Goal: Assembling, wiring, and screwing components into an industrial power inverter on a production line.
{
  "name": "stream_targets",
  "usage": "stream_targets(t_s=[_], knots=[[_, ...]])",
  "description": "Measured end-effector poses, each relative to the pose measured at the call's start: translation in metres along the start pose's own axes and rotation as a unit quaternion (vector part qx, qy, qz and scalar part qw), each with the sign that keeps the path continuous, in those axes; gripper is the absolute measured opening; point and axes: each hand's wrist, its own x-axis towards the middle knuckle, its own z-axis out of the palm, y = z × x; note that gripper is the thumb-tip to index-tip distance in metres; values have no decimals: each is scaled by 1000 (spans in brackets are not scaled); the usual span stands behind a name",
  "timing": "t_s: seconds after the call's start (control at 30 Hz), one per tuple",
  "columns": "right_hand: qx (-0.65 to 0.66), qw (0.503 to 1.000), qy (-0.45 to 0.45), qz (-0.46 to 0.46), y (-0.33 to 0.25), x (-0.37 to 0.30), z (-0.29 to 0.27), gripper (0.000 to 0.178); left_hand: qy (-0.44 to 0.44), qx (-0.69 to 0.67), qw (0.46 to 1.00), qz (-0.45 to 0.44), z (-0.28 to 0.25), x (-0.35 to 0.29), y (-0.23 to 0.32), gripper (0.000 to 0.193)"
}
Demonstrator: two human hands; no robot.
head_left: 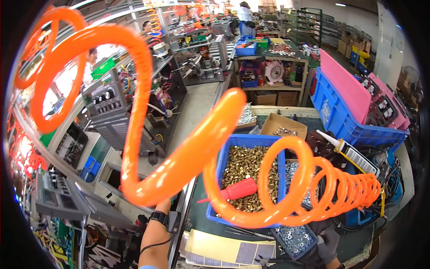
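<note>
Orange coiled hose point(188, 163) takes up half the view right up front, so bear with me, because it covers a lot. What matters is the small dark tray point(305, 253) of silvery rings, low and right of middle, near side of the bench point(356, 244). Right hand point(327, 243), in a grey glove, is at its right edge, and the fingers look closed on the rim, so basically the tray sits just left of them, touching. It reads as roughly square from this angle, and with the hose close to its far edge I wouldn't call a long axis. Left hand point(165, 206) is mostly behind the hose past the wristband point(160, 217), so I can't tell if those fingers are spread or pinching something. Either way it's well apart from the tray, with printed sheets point(215, 248) lying between, so the right one is clearly nearer. Just beyond the tray is a blue bin point(251, 139) full of brass-coloured bits point(246, 161), with a red squeeze bottle point(239, 189) lying across them, long axis roughly left-right, nozzle poking left over the rim.
</note>
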Motion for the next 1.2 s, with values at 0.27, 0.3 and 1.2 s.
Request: stream_targets(t_s=[0.27,0.3,1.2], knots=[[-34,999,-20,-3,-12,14,4,12,-145,52,985,-72,-87,17,81,37],[-38,999,-18,2,-11,14,4,12,-167,43,984,-51,-101,16,92,38],[-37,999,-2,-33,-18,19,11,14,-76,-119,989,-36,-50,78,55,33]])
